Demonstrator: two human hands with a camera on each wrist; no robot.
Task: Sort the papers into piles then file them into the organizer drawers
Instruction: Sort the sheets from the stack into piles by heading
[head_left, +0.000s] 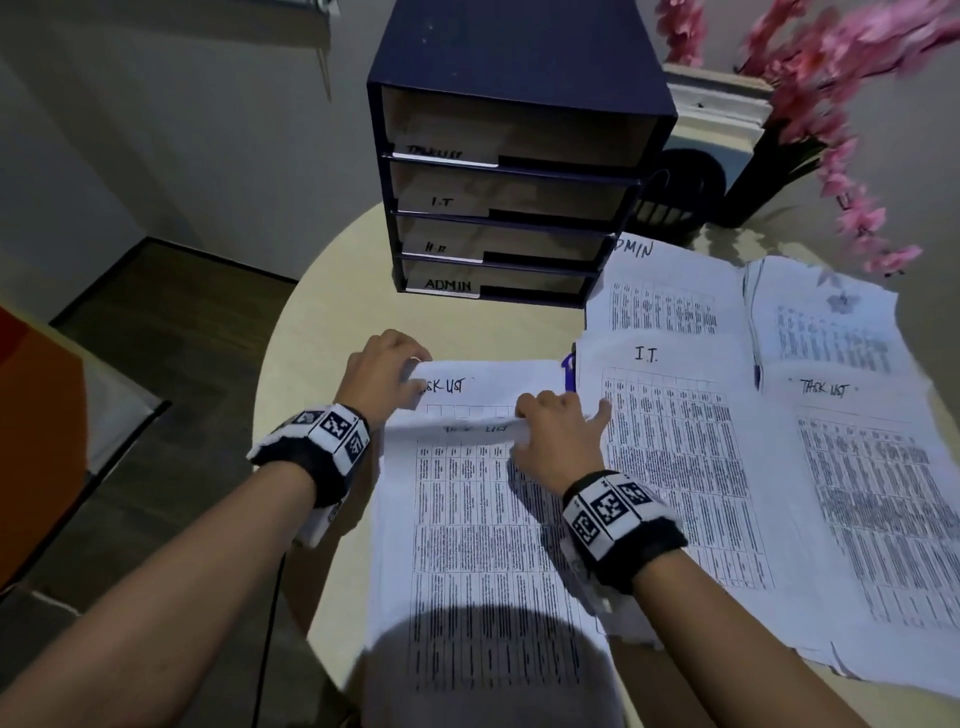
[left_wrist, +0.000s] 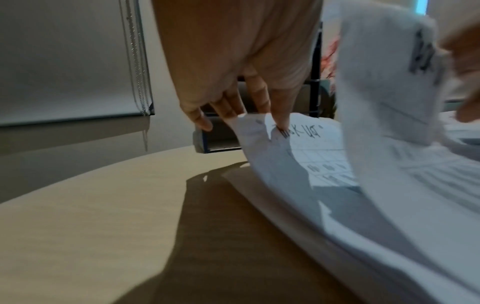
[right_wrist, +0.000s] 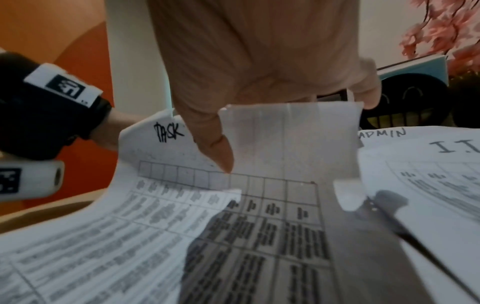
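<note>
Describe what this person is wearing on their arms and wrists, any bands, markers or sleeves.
Both forearms are bare, with no sleeves showing. The left wrist band and the right wrist band are each black and fuzzy, ringed with white blocks printed with black square code markers. A white device hangs under each band. The left hand and right hand wear no gloves, and no rings show.

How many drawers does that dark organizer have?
4, stacked in the organizer at the table's far edge: top drawer labelled TASK LIST, then I.T, then one whose label I cannot read, and ADMIN at the bottom.
</note>
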